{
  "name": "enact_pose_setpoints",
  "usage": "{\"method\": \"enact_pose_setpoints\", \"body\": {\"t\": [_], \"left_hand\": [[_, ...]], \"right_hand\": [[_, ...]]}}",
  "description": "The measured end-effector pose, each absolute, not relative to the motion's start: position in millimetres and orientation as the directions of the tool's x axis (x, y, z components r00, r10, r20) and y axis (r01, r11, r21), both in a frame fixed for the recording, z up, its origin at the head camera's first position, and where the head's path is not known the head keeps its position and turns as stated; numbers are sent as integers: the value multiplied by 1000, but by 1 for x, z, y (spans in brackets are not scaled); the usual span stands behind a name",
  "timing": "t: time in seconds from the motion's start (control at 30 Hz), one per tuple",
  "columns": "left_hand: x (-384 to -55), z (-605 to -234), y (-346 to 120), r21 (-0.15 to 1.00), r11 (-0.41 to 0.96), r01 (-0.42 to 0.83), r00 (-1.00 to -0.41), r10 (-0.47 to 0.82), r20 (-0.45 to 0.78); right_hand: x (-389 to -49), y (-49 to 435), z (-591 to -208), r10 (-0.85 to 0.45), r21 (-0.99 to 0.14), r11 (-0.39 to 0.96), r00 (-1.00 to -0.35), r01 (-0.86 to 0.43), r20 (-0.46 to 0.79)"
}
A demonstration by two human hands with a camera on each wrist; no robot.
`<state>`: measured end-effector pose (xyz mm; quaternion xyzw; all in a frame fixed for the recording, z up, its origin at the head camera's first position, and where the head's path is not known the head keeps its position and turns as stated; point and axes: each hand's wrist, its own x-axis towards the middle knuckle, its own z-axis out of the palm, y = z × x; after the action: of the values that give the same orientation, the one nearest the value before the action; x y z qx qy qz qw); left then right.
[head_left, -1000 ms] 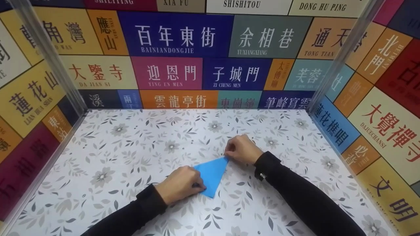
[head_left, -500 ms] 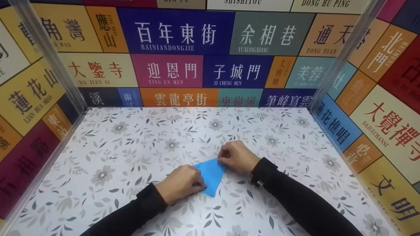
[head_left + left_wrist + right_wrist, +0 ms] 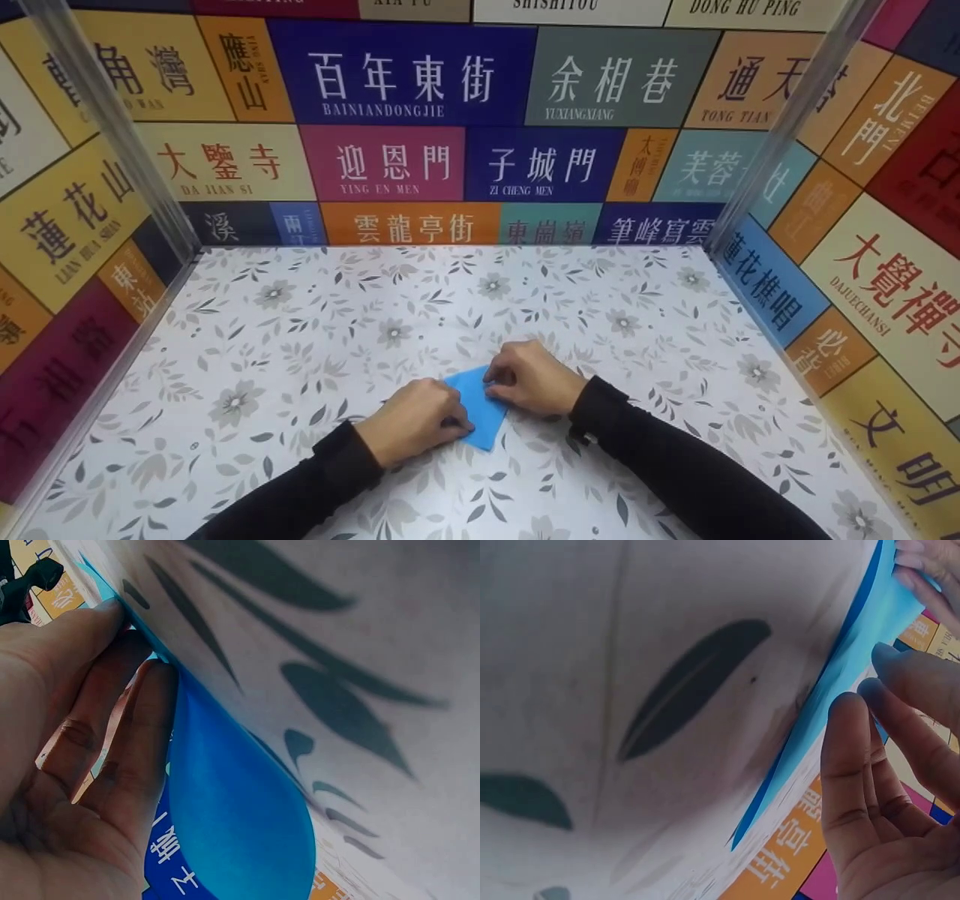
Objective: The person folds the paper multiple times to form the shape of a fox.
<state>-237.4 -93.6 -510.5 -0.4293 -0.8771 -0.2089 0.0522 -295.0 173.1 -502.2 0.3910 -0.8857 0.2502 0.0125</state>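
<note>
A folded piece of blue paper (image 3: 486, 421) lies on the patterned tabletop between both hands. My left hand (image 3: 415, 418) has curled fingers and holds the paper's left side down with thumb and fingertips. In the left wrist view, part of the paper (image 3: 240, 802) bows up in a rounded loop beside the fingers. My right hand (image 3: 540, 381) pinches the paper at its upper right, thumb and forefinger close together. In the right wrist view its fingertips meet at the blue sheet (image 3: 817, 709), and the other hand's fingers show at the top right corner.
The white tabletop (image 3: 322, 322) carries a grey leaf and flower print. Panels with colourful name signs (image 3: 405, 75) enclose it at the back and both sides. Clear corner strips (image 3: 780, 112) stand where the panels meet.
My right hand has come down and left, bringing the paper's upper right corner inward, so less blue shows on that side. The left hand has stayed in place.
</note>
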Motion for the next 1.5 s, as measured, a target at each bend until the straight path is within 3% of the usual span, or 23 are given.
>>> {"method": "enact_pose_setpoints", "body": {"t": [0.2, 0.43, 0.97, 1.5], "left_hand": [[-236, -510, -93, 314, 557, 769, -634, 728, 259], [-236, -510, -93, 325, 556, 765, -637, 726, 258], [-239, -509, -98, 368, 543, 755, -639, 734, 228], [-249, -503, -100, 325, 563, 760, -641, 731, 233]], "right_hand": [[-293, 172, -506, -705, -422, 553, -673, -719, 222], [-292, 171, -507, -700, -441, 571, -691, -693, 180], [-290, 173, -512, -707, -431, 534, -664, -727, 245], [-285, 172, -511, -673, -420, 583, -703, -695, 229]]}}
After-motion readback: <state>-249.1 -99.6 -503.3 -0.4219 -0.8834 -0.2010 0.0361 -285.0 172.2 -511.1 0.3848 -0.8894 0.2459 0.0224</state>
